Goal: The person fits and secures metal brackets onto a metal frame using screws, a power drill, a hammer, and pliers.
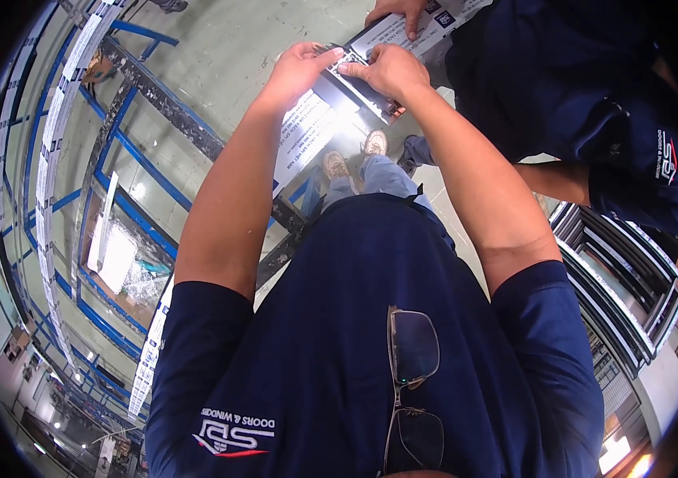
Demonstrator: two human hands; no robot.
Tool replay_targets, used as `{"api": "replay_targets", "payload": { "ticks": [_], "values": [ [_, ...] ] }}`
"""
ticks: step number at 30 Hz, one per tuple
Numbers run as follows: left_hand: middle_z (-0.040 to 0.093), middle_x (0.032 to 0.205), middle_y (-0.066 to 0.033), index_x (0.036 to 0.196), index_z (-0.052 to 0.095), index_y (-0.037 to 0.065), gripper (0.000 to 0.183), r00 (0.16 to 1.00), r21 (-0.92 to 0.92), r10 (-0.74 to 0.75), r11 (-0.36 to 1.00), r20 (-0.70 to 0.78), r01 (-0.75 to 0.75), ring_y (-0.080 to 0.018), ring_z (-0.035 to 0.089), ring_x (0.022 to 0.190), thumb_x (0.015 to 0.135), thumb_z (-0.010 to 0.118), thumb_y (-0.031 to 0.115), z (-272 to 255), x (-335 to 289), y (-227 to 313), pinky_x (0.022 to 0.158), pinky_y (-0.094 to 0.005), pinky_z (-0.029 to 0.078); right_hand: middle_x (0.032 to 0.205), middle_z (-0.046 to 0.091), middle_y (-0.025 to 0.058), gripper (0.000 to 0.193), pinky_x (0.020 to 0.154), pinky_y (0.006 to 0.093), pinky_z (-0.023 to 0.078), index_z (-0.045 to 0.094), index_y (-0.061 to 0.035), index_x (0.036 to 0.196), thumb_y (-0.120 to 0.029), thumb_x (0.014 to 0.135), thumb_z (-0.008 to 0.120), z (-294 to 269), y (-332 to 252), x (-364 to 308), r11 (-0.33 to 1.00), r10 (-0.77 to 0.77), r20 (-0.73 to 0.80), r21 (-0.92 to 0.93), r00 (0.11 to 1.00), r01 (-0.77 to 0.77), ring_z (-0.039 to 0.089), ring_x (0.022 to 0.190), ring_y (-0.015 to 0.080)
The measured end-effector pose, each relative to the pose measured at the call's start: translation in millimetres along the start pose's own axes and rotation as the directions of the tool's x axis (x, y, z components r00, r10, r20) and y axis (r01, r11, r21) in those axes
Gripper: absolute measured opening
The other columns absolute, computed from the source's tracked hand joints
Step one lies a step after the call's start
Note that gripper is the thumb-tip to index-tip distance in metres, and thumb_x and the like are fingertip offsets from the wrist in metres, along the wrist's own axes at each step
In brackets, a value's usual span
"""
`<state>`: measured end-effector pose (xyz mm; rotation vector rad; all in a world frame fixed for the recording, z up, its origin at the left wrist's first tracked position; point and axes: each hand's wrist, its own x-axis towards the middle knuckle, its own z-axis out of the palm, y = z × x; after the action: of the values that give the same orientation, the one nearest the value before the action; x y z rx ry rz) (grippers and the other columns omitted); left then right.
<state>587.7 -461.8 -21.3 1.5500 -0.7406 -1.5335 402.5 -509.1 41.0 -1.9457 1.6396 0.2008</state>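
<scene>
In front of me, at the top of the view, my left hand point(299, 73) and my right hand point(395, 73) grip the cut end of a dark metal profile point(369, 97) with pale, slotted edges. Both thumbs press on it from above, side by side. What lies under my fingers is hidden. A wider length covered in white printed film point(300, 143) runs from below my left hand toward me. Beyond my right hand, a co-worker's hand point(402, 14) rests on another film-covered profile point(418, 38).
Blue and dark metal racks point(143, 155) with long film-covered bars point(56, 143) fill the left side. Close on my right stands the co-worker in a navy shirt point(546, 80). Black frames point(622, 279) are stacked at the lower right. My shoes point(337, 165) are on the grey floor.
</scene>
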Motion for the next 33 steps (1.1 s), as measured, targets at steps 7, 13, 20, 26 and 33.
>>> {"api": "replay_targets", "payload": {
  "ticks": [7,13,20,26,33],
  "values": [
    [0.070,0.114,-0.0142,0.132,0.055,-0.010,0.068,0.999,-0.005,0.017,1.000,0.030,-0.017,-0.0185,0.068,0.097,0.087,0.084,0.031,-1.4,4.5,-3.8,0.082,-0.0306,0.055,0.096,0.075,0.0154,0.062,0.074,0.0376,0.057,0.072,0.0021,0.107,-0.049,0.075,0.088,0.1,73.7,-5.7,0.951,-0.204,0.206,0.274,0.957,0.144,0.072,0.080,0.0240],
    [0.070,0.117,-0.0145,0.133,0.055,-0.009,0.068,1.000,0.029,0.003,1.000,-0.003,-0.003,-0.0185,0.068,0.099,0.087,0.083,0.034,-5.6,6.2,-11.2,0.085,-0.0310,0.054,0.088,0.075,0.0140,0.048,0.069,0.0334,0.056,0.074,0.0042,0.098,-0.041,0.085,0.081,-7.3,56.6,-50.5,0.858,0.070,0.419,0.437,0.905,-0.269,0.071,0.075,0.0209],
    [0.070,0.116,-0.0141,0.132,0.056,-0.008,0.065,1.000,0.076,0.002,0.997,-0.005,-0.001,-0.0184,0.068,0.100,0.089,0.082,0.034,-1.9,1.6,-2.4,0.086,-0.0311,0.054,0.068,0.059,0.0025,0.017,0.050,0.0293,0.037,0.065,-0.0032,0.082,-0.019,0.085,0.069,21.2,59.0,-51.3,0.735,0.144,0.281,0.612,0.949,-0.293,0.050,0.054,0.0117],
    [0.071,0.110,-0.0125,0.128,0.057,-0.007,0.059,1.000,0.013,-0.015,1.000,0.020,0.015,-0.0178,0.068,0.097,0.090,0.081,0.031,-0.6,-2.2,0.6,0.083,-0.0305,0.055,0.070,0.059,0.0033,0.015,0.053,0.0313,0.039,0.066,-0.0007,0.082,-0.016,0.083,0.068,35.2,58.1,-50.3,0.750,0.180,0.191,0.608,0.965,-0.260,0.052,0.059,0.0131],
    [0.071,0.108,-0.0118,0.128,0.057,-0.007,0.061,1.000,-0.008,0.019,1.000,-0.015,-0.020,-0.0171,0.068,0.094,0.088,0.084,0.031,-0.8,2.8,-6.8,0.080,-0.0298,0.055,0.092,0.076,0.0156,0.056,0.072,0.0341,0.058,0.067,0.0003,0.113,-0.047,0.085,0.077,12.3,25.4,-40.5,0.881,0.115,-0.036,0.466,0.993,-0.085,0.076,0.075,0.0231]
  ]
}}
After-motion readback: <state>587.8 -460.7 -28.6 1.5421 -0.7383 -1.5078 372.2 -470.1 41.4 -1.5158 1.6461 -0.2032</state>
